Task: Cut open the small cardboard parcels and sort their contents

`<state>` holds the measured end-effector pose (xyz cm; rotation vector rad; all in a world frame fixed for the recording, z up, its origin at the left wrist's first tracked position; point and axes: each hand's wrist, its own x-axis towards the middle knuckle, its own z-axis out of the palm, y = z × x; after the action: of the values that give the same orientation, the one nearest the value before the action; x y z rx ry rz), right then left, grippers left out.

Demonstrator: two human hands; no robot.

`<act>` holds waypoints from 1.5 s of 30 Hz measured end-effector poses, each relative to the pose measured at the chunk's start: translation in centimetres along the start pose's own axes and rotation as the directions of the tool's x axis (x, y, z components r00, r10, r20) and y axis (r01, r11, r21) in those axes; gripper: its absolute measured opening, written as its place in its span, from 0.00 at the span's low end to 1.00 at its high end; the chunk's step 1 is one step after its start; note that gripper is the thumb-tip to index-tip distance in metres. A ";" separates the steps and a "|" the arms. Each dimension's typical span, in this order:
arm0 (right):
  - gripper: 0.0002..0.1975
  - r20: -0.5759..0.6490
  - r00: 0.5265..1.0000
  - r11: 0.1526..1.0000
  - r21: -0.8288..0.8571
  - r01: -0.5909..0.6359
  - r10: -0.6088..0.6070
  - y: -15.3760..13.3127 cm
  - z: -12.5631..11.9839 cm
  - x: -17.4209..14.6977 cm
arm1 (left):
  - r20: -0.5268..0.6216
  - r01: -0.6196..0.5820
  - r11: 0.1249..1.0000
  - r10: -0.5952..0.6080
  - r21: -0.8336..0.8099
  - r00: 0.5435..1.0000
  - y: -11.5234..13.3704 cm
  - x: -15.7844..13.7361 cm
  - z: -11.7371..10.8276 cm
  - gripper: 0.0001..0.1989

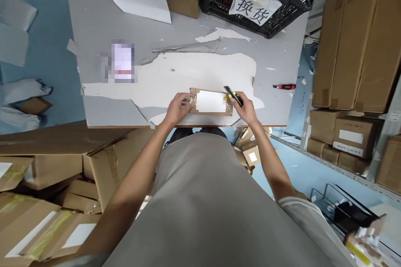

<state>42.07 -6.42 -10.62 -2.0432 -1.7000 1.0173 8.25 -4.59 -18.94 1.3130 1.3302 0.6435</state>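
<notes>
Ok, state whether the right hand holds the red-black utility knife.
No, the red-black utility knife lies on the grey tabletop, away from the right hand.

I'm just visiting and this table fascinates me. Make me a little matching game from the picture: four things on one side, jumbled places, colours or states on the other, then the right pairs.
Things
1. Left hand
2. Right hand
3. Crate
4. Red-and-black knife

Places, colours or states
A. Lying near the right edge of the table
B. Holding a dark cutter
C. Black, with a paper sign on its side
D. At the left end of the small box

Right pairs: 1-D, 2-B, 3-C, 4-A
</notes>
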 end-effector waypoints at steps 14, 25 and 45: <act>0.27 0.516 0.856 0.637 -0.661 0.397 0.002 -13.4 4.1 0.9 | 0.101 -0.030 0.993 0.042 -0.112 0.994 -1.6 1.3 -0.4 0.22; 0.27 0.484 0.872 0.591 -0.727 0.349 0.079 -15.0 4.6 0.3 | 0.129 -0.050 0.984 0.072 -0.170 0.989 -2.2 1.8 -0.5 0.22; 0.32 0.519 0.846 0.482 -0.776 0.406 0.124 -17.4 4.3 -0.3 | 0.105 -0.059 0.991 0.072 -0.120 0.992 -2.7 2.1 0.1 0.24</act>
<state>26.34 -3.08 -2.71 -2.1276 -3.1692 0.6998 7.94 -3.35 -22.07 1.2823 1.1479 0.6746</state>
